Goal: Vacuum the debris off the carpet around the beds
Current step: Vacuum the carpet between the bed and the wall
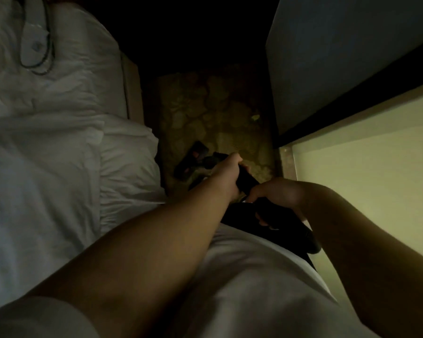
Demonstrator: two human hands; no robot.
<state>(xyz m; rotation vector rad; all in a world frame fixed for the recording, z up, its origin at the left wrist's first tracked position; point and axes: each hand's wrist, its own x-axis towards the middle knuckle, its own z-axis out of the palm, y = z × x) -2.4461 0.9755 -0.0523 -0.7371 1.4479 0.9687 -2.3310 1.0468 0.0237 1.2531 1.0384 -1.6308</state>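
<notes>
Dim light throughout. Standing on the carpet (217,113) strip between bed (59,142) and wall (352,57).

Gripping the vacuum (246,182) two-handed:
- With the left hand (226,172) wrapped round the tube, fingers curled tight on it.
- With the right hand (276,195) closed round the handle nearer the body, fingers clamped underneath.

Resting the head (197,154) on the carpet at its bed-side edge, just beside the hanging sheet.

Judged mid-task: working this strip, not finished. Left to pick up: one pale scrap (255,117) at the carpet's wall-side edge, well beyond the head.

Cannot tell whether finer debris lies in the patterned pile, nor how clean the near part is. Cannot see the far end of the strip (black), nor any carpet on the bed's other sides. Probably most of the job to come.
</notes>
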